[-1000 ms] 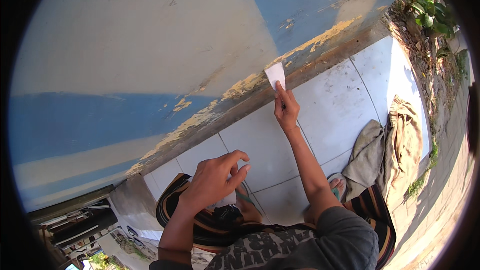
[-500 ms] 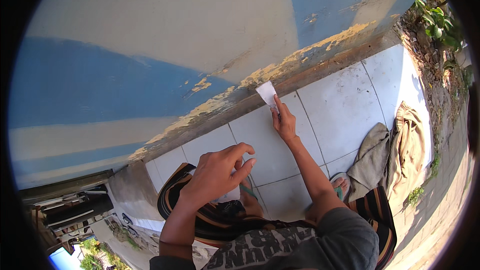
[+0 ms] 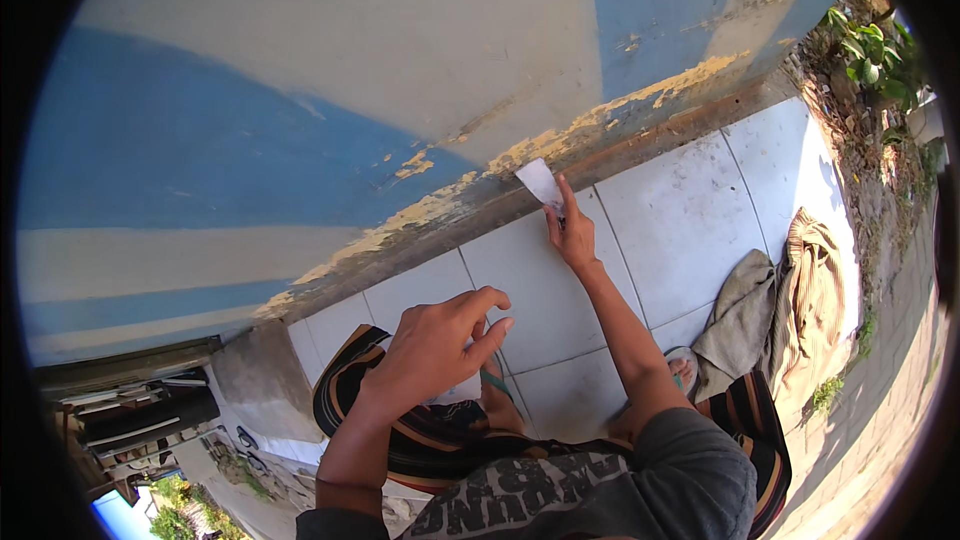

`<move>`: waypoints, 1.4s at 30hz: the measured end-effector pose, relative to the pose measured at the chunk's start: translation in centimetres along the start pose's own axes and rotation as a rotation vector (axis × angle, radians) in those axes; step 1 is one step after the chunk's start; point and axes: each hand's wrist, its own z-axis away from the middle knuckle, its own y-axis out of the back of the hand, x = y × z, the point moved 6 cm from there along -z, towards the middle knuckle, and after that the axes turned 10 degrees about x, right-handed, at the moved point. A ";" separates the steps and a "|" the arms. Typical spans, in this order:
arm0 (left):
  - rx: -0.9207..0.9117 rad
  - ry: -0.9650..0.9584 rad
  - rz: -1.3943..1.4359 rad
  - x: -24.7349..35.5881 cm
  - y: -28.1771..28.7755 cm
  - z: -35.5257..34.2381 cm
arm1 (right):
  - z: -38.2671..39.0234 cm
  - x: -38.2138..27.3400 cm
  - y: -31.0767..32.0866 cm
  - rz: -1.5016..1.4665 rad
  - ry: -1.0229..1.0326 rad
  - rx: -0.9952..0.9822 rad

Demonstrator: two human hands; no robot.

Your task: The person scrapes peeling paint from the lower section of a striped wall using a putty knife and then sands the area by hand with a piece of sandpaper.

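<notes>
My right hand is closed around the narrow end of a flat, pale scraper that widens toward its far edge. That far edge meets the foot of the painted wall, beside a band of flaking paint where yellowish patches show. Any handle is hidden by my fingers. Closer to me, over my lap, my left hand hangs in the air with thumb and forefinger curved apart. Nothing shows between them, and its other fingers are partly hidden.
White floor tiles run along the wall's base. A grey-brown cloth and a striped beige cloth lie to the right, near my sandalled foot. Plants grow at the far right. A cluttered shelf stands at the lower left.
The view has shifted a little. My right hand and the scraper sit slightly higher and farther right, still at the wall's foot. My left hand keeps its pose.
</notes>
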 end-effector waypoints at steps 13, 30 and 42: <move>0.111 0.278 -0.071 -0.3 1.3 10.1 | -1.8 1.2 0.1 0.026 0.125 -0.021; 0.219 0.141 0.021 -0.7 0.7 11.4 | -3.5 -4.2 1.7 -0.060 0.066 -0.187; 0.306 -0.360 -0.002 2.3 3.3 14.7 | -11.5 -8.7 9.7 0.603 0.581 -0.981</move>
